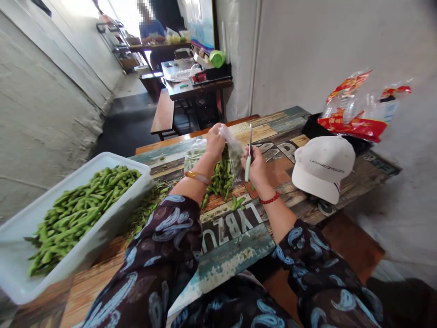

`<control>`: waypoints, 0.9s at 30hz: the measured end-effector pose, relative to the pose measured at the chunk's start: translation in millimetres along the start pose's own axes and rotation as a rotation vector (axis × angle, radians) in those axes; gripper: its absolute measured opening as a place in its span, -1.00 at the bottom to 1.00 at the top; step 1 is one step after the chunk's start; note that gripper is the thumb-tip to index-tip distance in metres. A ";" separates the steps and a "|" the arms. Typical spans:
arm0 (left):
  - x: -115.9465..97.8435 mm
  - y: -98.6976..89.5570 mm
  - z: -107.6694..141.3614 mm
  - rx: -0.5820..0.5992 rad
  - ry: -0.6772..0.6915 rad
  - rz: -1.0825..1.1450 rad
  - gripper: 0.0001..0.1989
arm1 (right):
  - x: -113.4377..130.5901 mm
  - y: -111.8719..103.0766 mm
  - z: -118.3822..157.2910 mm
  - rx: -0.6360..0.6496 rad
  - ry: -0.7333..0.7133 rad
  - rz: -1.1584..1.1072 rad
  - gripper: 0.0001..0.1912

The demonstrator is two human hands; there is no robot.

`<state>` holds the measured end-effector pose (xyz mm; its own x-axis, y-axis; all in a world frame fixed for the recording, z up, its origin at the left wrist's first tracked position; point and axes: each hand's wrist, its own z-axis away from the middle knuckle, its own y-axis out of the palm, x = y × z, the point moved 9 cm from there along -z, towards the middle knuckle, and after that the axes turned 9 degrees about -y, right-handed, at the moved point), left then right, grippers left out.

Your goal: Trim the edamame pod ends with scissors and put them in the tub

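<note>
Bag (235, 156), clear and thin, is hanging between the 2 hands, at the right side of the pods (220, 180) heaped on the table (235, 255); whether its lower end is touching the wood cannot be told. The left hand (215, 142) is gripping the top edge, fingers closed. The right hand (257, 167) is wrapping round the scissors (247, 167), its fingertips touching or nearly touching the side of the film. The blades are pointing up and away from the body.

For good handling, the left grip should be holding the film high and lightly stretched, since so thin a sheet is likely clinging to itself. The right fingertips alone should be guiding the side, the blades leaning outward; a tip drifting inward would be risking a slit film or a nicked finger.

Nearer the body, a few loose pods (238, 203) are lying apart. To the left, scraps (145, 210) are lying beside the white tub (17, 255), which is holding a larger load. To the right, a cap (324, 161) is resting near red packets (355, 125). Far off, 1 co-worker (152, 29) is occupying another table.
</note>
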<state>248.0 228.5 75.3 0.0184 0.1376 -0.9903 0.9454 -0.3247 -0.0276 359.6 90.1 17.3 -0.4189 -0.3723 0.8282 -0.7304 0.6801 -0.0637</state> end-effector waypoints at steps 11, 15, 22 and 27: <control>15.7 -78.4 100.3 0.102 -0.029 -0.008 -0.80 | 39.4 23.6 21.5 0.242 -0.131 0.124 -0.68; 19.0 -84.6 109.0 0.048 -0.075 0.095 -0.83 | 66.4 36.4 41.4 0.306 -0.311 0.300 -0.62; 8.5 -87.4 118.6 0.124 -0.027 -0.047 -0.88 | 67.4 48.5 38.3 0.242 -0.305 0.397 -0.75; 4.8 -160.6 104.3 -0.201 0.130 -0.626 -0.43 | 65.2 50.6 44.5 0.264 -0.277 0.332 -0.75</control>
<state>62.4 183.7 60.7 -0.5259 0.3586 -0.7712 0.8327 0.0322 -0.5529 271.4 72.1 43.3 -0.7529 -0.3409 0.5630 -0.6300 0.6208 -0.4666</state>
